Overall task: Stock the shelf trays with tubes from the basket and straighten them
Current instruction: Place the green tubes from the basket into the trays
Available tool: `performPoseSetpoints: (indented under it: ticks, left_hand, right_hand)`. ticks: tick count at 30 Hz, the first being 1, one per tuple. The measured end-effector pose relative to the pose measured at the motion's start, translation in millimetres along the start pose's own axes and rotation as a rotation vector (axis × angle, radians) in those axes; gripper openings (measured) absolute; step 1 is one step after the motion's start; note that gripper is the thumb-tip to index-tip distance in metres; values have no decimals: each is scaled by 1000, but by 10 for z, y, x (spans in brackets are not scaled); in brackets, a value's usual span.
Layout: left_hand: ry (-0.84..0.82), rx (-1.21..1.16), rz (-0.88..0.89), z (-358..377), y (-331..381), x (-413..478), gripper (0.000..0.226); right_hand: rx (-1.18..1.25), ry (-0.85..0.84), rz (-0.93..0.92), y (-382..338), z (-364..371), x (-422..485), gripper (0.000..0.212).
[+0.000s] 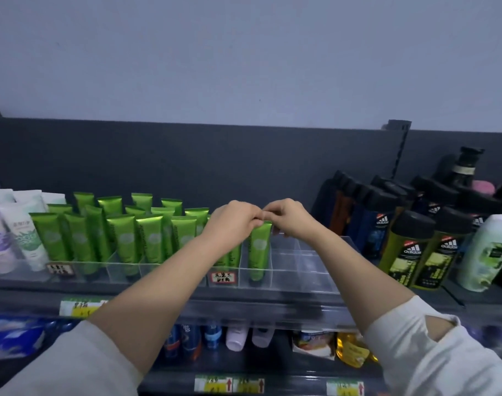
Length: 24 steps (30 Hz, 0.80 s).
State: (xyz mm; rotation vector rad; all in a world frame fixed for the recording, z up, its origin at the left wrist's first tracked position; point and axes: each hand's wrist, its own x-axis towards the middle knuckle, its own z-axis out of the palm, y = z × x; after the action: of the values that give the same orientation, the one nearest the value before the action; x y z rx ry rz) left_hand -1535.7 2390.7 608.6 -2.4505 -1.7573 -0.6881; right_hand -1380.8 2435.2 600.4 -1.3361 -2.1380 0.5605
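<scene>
White tubes [24,230] stand at the left end of the shelf [15,291]. Next come rows of green tubes [124,224] in a clear tray [301,270]. The left hand [232,222] curls its fingers onto the top edge of one green tube [259,247]. This tube stands up at the front of the tray, just under both hands. The right hand [286,220] pinches the same top edge. Dark bottles [409,247] stand further right.

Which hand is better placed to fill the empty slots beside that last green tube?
Right hand, probably. Both meet at the top of the green tube, but it is on the side of the empty slots; the left hand must cross the tube.
</scene>
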Motion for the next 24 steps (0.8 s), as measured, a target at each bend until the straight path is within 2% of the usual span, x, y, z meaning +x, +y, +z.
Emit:
performPoseSetpoints:
  ticks: [5, 8, 11, 13, 16, 24]
  left_hand:
    - [113, 14, 67, -71, 6, -22, 25]
    - [177, 26, 77, -148, -39, -43, 25]
    - [241, 19, 78, -245, -142, -95, 27]
    - [262, 25, 64, -322, -251, -170, 27]
    - [289, 46, 43, -466, -483, -381, 25]
    - [299, 224, -99, -1017, -1493, -1405, 23]
  right_hand:
    - [-66, 92, -1, 46, -21, 49, 43]
    - [-132, 147, 9, -52, -25, 42, 44]
    - [-218, 259, -66, -244, -15, 29, 47]
    - [-227, 310, -141, -405, 40, 18, 43]
    - [-271, 299, -240, -721, 195, -43, 32]
    - [-439, 282, -544, -1665, 1049, -123, 28]
